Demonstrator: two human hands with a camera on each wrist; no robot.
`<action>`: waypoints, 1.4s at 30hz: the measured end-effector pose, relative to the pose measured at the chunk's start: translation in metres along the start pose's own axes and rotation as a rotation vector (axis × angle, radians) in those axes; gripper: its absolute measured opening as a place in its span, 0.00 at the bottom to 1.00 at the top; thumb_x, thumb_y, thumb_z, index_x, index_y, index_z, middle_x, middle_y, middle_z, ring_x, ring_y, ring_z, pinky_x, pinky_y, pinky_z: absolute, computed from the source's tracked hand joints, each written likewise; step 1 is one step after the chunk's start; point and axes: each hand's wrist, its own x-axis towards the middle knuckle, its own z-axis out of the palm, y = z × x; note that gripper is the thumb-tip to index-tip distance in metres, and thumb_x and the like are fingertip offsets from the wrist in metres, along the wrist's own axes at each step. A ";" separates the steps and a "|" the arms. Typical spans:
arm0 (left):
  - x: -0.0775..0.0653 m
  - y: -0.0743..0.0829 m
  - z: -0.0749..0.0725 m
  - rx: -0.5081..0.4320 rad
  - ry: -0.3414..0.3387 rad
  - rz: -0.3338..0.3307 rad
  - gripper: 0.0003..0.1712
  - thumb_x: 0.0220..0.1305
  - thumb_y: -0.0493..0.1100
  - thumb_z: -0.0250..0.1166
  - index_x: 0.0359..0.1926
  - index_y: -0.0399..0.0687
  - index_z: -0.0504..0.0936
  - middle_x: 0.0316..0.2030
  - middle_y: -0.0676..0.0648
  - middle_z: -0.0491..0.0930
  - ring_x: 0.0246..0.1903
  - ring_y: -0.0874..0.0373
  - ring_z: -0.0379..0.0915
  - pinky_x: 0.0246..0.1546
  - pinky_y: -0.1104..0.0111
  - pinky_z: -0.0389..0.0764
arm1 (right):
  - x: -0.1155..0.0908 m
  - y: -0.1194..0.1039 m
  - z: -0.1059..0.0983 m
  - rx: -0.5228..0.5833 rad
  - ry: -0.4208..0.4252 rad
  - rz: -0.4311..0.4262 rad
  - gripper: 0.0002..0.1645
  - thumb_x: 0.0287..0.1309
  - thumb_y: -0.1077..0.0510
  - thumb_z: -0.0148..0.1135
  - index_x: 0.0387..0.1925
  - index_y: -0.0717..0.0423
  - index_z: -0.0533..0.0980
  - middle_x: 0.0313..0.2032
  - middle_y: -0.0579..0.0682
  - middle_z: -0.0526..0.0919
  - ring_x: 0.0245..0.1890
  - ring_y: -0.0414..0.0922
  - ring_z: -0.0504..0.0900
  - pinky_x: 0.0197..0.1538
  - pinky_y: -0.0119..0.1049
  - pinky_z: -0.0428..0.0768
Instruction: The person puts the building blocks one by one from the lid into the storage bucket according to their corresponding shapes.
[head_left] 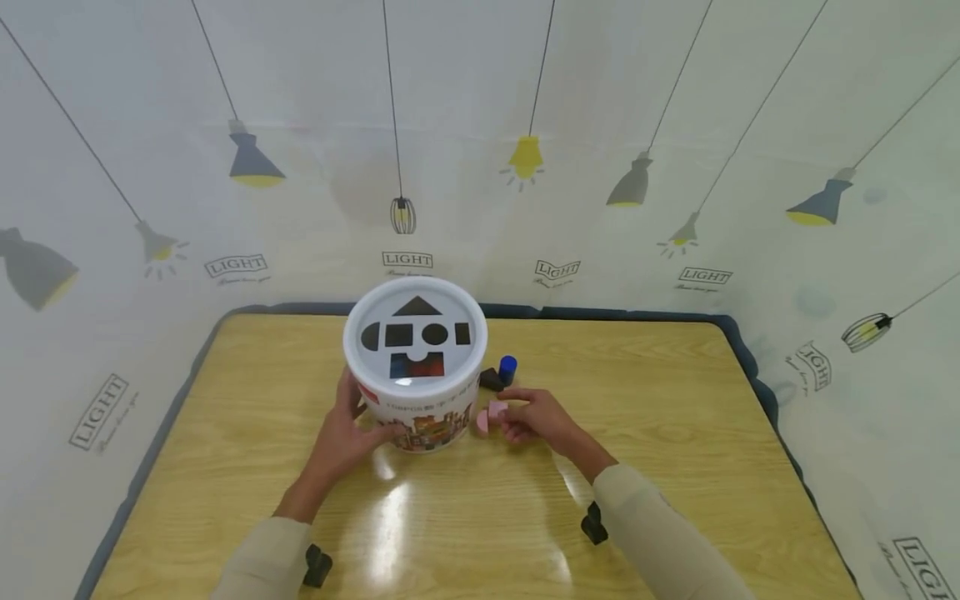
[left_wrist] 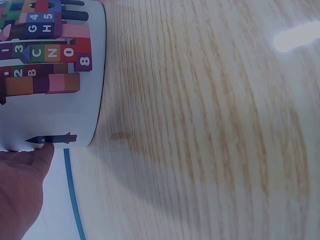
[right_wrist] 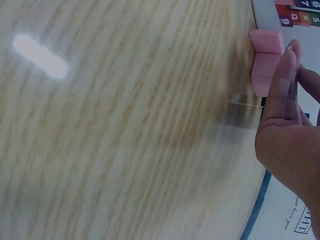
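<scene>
Of the two hands, the left hand grips the bucket at its left side, thumb in front; the right hand pinches a pink block between thumb and fingers. The bucket stands upright, its lid with shaped holes facing up. Just beside its right wall is the pink block, left of the right hand, which is the nearer one; its long axis I cannot tell. A second pink block touches it. Behind them are a dark block and an upright blue cylinder. The wooden counter is shiny; around it, the pale wall shows printed lamps.
</scene>
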 end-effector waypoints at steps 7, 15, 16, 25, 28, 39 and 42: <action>-0.002 0.006 0.000 0.005 0.007 -0.002 0.73 0.46 0.40 0.79 0.76 0.71 0.33 0.74 0.40 0.54 0.71 0.39 0.53 0.66 0.38 0.63 | 0.003 0.008 0.001 0.006 -0.046 -0.012 0.30 0.61 0.59 0.65 0.64 0.57 0.71 0.25 0.54 0.84 0.21 0.43 0.83 0.31 0.40 0.88; -0.001 0.008 0.001 0.019 0.007 -0.006 0.72 0.46 0.41 0.79 0.77 0.69 0.34 0.74 0.39 0.54 0.71 0.38 0.53 0.65 0.37 0.63 | 0.007 0.013 0.003 0.003 -0.030 -0.019 0.29 0.61 0.60 0.64 0.64 0.58 0.71 0.24 0.55 0.84 0.21 0.43 0.84 0.29 0.39 0.88; -0.001 0.008 0.001 0.019 0.007 -0.005 0.72 0.46 0.41 0.79 0.77 0.69 0.34 0.74 0.39 0.54 0.71 0.38 0.53 0.65 0.37 0.63 | 0.007 0.013 0.003 0.003 -0.026 -0.017 0.29 0.61 0.59 0.64 0.63 0.58 0.71 0.24 0.55 0.84 0.21 0.43 0.84 0.29 0.39 0.88; -0.003 0.009 0.000 0.016 0.010 0.003 0.72 0.47 0.39 0.79 0.77 0.70 0.34 0.74 0.38 0.53 0.70 0.37 0.53 0.65 0.37 0.62 | 0.001 0.001 0.000 -0.039 0.025 -0.019 0.29 0.57 0.55 0.68 0.60 0.57 0.74 0.23 0.54 0.84 0.21 0.43 0.84 0.30 0.40 0.88; -0.003 0.009 0.001 0.014 0.007 -0.005 0.72 0.46 0.40 0.79 0.76 0.71 0.34 0.74 0.39 0.53 0.70 0.38 0.53 0.65 0.37 0.63 | -0.003 -0.006 -0.001 -0.048 0.045 -0.015 0.29 0.57 0.55 0.69 0.60 0.56 0.74 0.23 0.54 0.84 0.21 0.44 0.84 0.31 0.39 0.88; -0.002 0.009 0.001 0.024 0.013 -0.008 0.72 0.46 0.40 0.79 0.77 0.67 0.33 0.74 0.39 0.53 0.71 0.39 0.53 0.65 0.39 0.64 | -0.015 -0.025 -0.005 -0.031 0.018 -0.050 0.28 0.59 0.58 0.66 0.61 0.58 0.73 0.24 0.54 0.84 0.21 0.45 0.84 0.31 0.40 0.88; -0.002 0.010 0.000 0.024 0.016 0.000 0.72 0.47 0.40 0.79 0.77 0.66 0.34 0.74 0.39 0.53 0.71 0.39 0.52 0.65 0.39 0.64 | -0.019 -0.031 -0.002 -0.033 0.001 -0.080 0.29 0.59 0.57 0.66 0.62 0.59 0.72 0.24 0.54 0.84 0.21 0.45 0.84 0.31 0.40 0.88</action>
